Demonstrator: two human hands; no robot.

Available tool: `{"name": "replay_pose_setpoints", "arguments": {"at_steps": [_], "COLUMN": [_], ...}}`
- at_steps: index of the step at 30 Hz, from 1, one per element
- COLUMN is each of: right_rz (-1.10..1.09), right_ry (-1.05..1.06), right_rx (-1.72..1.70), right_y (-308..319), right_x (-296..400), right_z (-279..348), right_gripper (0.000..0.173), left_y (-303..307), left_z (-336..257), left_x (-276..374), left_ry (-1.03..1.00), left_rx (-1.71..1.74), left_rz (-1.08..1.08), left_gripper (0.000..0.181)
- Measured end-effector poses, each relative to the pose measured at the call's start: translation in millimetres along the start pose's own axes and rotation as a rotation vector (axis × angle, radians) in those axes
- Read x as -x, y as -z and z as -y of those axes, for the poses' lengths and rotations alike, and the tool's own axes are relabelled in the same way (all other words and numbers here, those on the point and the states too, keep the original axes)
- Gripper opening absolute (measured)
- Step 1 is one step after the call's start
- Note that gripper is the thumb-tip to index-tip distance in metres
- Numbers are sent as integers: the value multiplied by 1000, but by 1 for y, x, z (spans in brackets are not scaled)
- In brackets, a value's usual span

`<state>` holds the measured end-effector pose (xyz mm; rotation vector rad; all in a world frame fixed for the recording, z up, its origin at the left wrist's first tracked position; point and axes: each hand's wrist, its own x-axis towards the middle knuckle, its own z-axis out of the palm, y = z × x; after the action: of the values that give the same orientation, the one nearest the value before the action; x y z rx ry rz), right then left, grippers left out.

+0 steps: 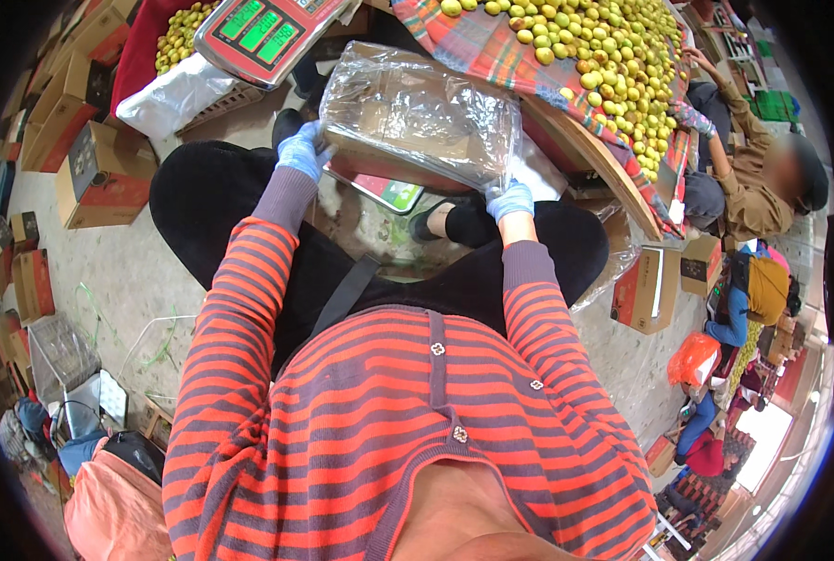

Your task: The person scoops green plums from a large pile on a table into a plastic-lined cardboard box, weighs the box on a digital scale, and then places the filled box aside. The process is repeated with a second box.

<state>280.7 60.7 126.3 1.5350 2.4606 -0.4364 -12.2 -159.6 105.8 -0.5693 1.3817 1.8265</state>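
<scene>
A cardboard box (417,168) stands before me between my knees, with a clear plastic liner (417,105) spread in it and over its rim. My left hand (301,151), in a thin blue glove, holds the liner at the box's left near corner. At the right near corner my right hand (510,200), gloved the same way, grips the gathered liner edge. Through the plastic, bare cardboard shows inside. Partly hidden beneath the box is a red and green flat object (392,193).
A red digital scale (266,35) with lit displays stands at the upper left, beside a white plastic bag (175,95). Green-yellow fruit (620,77) covers a plaid cloth (473,49) on a wooden-edged table (592,161). A co-worker (753,168) sits beyond. Cardboard cartons (105,175) stand left.
</scene>
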Motion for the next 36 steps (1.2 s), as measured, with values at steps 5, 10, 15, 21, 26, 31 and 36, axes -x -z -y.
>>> {"name": "replay_pose_setpoints", "arguments": {"at_steps": [5, 10, 15, 21, 26, 31, 36], "right_rz": [-123, 40, 66, 151, 166, 301, 379], "right_ry": [173, 90, 131, 222, 247, 221, 182], "right_rx": [-11, -526, -785, -9, 441, 478, 496], "right_y": [-4, -62, -124, -19, -99, -108, -125], "right_x": [12, -32, -73, -12, -58, -61, -76], "right_z": [2, -38, -98, 13, -43, -37, -48], "right_gripper": [33, 38, 38, 37, 40, 38, 37], "left_y": [-24, 7, -8, 20, 12, 28, 47], "left_z": [2, 22, -13, -16, 14, 42, 76], "left_x": [16, -75, 11, 0, -38, -88, -138], "left_ry": [-333, -414, -831, -278, -96, -91, -123], "left_rx": [-895, -983, -1598, -2052, -2265, -2173, -2070], "left_rz": [-251, -268, 153, -23, -10, -82, -179], "left_gripper": [51, 36, 14, 32, 53, 47, 37]}}
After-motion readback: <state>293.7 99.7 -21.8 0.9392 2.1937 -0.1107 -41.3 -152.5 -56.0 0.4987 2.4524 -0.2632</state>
